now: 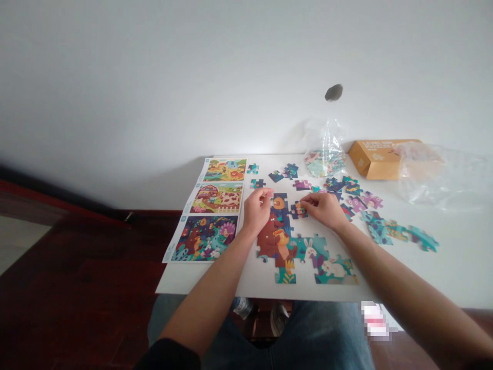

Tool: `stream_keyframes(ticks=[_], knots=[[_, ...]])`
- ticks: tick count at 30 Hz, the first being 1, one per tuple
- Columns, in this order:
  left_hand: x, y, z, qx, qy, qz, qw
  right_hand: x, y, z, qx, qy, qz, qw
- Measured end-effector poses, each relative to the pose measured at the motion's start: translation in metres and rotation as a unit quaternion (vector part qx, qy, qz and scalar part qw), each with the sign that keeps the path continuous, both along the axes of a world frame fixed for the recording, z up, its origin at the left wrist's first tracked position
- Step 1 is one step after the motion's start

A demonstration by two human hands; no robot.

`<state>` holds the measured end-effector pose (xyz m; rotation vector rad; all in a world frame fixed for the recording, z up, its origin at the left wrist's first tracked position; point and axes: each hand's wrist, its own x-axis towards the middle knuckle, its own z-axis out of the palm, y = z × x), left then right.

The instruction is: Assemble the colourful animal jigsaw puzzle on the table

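A partly joined jigsaw (287, 241) with a brown bear and white rabbits lies on the white table (215, 280). My left hand (256, 209) rests at the puzzle's upper left, its fingers curled and pinched at the edge of the top piece (280, 201). My right hand (325, 208) is to the right, fingers closed on a small dark loose piece (297, 210) that it holds against the joined part. Several loose pieces (356, 198) lie scattered behind and to the right of both hands.
A reference sheet (210, 210) with three pictures lies at the table's left. A clear bag of pieces (325, 154), an orange box (379, 156) and an empty clear bag (439, 174) sit at the back right. A white wall rises behind. Dark red floor lies left.
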<state>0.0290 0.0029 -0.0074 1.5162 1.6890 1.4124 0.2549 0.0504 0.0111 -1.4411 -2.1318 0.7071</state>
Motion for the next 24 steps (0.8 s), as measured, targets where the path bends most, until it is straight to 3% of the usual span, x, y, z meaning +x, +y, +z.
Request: stream_keyframes(ticks=[7, 18, 24], knots=[[0.0, -0.001, 0.002, 0.001, 0.017, -0.008, 1.0, -0.001, -0.001, -0.002, 0.059, -0.049, 0.032, 0.997], [0.003, -0.002, 0.006, 0.009, 0.059, -0.029, 0.998, -0.002, -0.006, 0.014, 0.056, -0.089, 0.079, 0.991], [0.003, -0.003, 0.005, 0.019, 0.074, -0.032, 0.997, 0.007, -0.011, 0.019, 0.092, -0.136, 0.13, 0.978]])
